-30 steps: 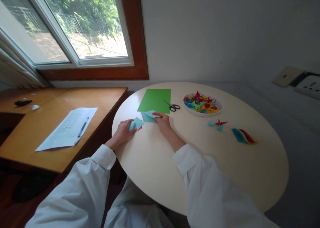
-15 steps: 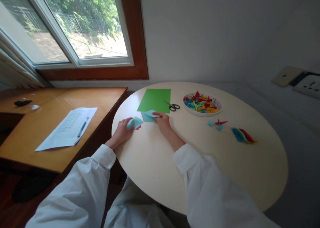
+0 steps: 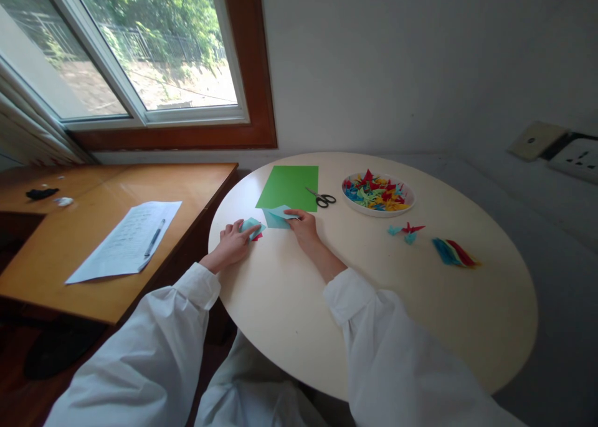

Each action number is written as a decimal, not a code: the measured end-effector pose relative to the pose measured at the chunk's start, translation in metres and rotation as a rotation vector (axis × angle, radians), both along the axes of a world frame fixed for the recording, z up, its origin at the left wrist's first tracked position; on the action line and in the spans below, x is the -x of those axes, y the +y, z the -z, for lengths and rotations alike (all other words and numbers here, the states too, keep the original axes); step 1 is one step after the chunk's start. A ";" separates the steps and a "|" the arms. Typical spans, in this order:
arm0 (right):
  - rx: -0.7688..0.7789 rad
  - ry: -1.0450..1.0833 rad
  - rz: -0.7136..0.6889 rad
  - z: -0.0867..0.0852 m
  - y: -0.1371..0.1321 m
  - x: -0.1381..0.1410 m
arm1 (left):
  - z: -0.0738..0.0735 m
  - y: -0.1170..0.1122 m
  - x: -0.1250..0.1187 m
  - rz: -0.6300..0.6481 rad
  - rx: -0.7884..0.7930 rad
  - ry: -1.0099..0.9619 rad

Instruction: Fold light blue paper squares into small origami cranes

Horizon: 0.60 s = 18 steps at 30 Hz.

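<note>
My left hand (image 3: 232,242) lies on a small light-blue paper piece (image 3: 252,225) with a bit of red paper showing under it, fingers pressing it to the round cream table (image 3: 374,290). Just to the right, my right hand (image 3: 303,226) pinches the edge of a second light-blue paper sheet (image 3: 276,217), which overlaps the near edge of a green sheet (image 3: 288,187). Both arms wear white sleeves.
Black-handled scissors (image 3: 322,197) lie right of the green sheet. A white plate (image 3: 378,194) holds several coloured folded paper figures; loose ones (image 3: 405,230) and a stack of coloured strips (image 3: 453,252) lie further right. A wooden desk (image 3: 93,227) with paper and pen stands left.
My left hand has lowered the small blue piece from a raised tilt down flat onto the table and slid slightly right. My right hand has stayed in place.
</note>
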State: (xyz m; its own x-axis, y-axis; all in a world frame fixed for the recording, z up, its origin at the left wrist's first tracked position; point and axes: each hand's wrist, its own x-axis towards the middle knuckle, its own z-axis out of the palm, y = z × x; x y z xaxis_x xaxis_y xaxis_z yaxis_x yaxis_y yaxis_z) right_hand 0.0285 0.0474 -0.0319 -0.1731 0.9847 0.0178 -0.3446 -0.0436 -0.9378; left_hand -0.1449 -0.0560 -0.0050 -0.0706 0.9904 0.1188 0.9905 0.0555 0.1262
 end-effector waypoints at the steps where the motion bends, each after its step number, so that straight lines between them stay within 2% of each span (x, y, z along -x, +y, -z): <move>1: 0.001 -0.002 -0.001 0.000 0.000 0.000 | 0.001 0.000 0.000 -0.005 -0.012 -0.007; 6: -0.003 -0.012 -0.001 0.000 0.000 0.000 | 0.007 -0.004 -0.001 -0.038 -0.048 -0.003; 12: -0.003 -0.011 0.003 -0.001 -0.002 -0.001 | 0.002 -0.007 -0.007 -0.031 -0.046 -0.020; 18: -0.005 0.001 0.002 -0.001 -0.002 -0.001 | 0.000 -0.003 -0.002 0.002 -0.069 -0.075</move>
State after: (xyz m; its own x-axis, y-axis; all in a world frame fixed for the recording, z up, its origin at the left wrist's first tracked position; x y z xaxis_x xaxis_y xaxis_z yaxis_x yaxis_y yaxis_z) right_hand 0.0291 0.0449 -0.0311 -0.1713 0.9849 0.0230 -0.3456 -0.0382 -0.9376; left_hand -0.1426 -0.0592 -0.0050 -0.0799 0.9801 0.1814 0.9782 0.0421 0.2035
